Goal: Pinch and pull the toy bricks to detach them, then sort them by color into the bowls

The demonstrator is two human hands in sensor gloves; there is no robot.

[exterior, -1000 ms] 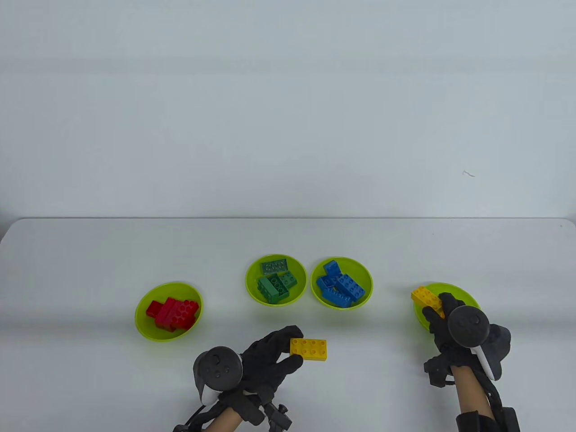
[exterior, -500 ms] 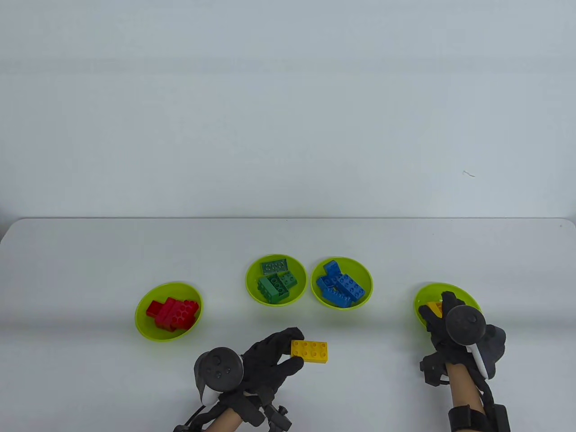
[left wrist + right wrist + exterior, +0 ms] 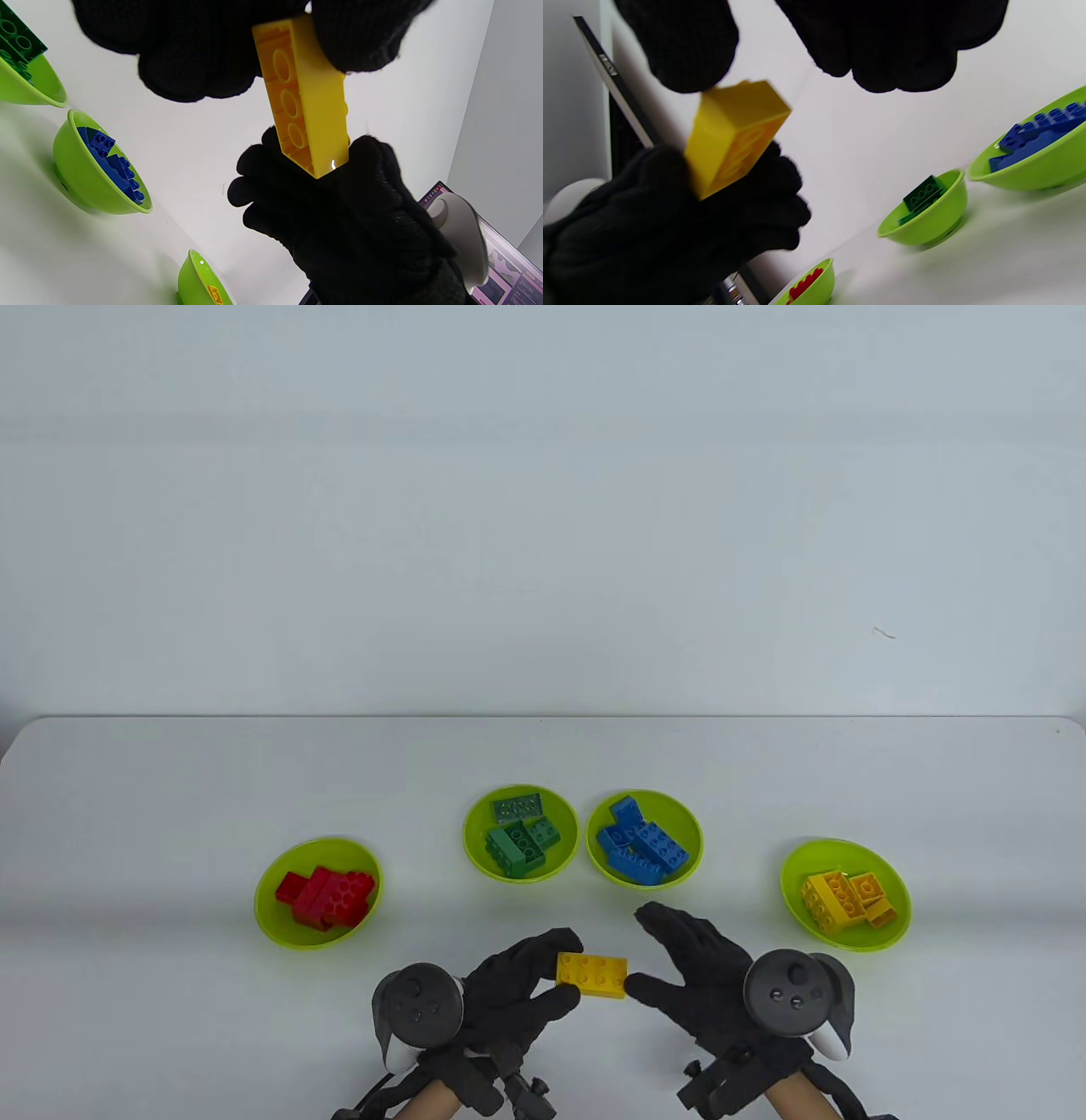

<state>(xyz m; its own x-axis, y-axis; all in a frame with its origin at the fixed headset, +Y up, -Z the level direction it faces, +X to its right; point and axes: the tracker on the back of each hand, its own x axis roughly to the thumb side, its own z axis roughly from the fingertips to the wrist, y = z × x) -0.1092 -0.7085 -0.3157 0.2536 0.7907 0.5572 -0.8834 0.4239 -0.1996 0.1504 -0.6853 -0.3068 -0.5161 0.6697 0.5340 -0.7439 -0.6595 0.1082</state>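
A yellow brick (image 3: 592,971) is held just above the table near the front edge. My left hand (image 3: 564,967) pinches its left end between thumb and fingers. My right hand (image 3: 638,948) is beside its right end, thumb touching the brick and fingers spread straight past it. In the left wrist view the yellow brick (image 3: 305,106) shows its hollow underside, with its far end against the right hand (image 3: 339,212). The right wrist view shows the yellow brick (image 3: 734,131) below my spread right hand (image 3: 780,51). The right-hand bowl (image 3: 793,865) holds several yellow bricks (image 3: 848,895).
Three more green bowls stand behind the hands: one with red bricks (image 3: 271,916) at the left, one with green bricks (image 3: 475,848) and one with blue bricks (image 3: 691,831) in the middle. A screen (image 3: 505,262) lies at the table's near side.
My right hand let go of a yellow brick in the right-hand bowl, then moved left to the brick in my left hand. The left hand and its brick shifted slightly right.
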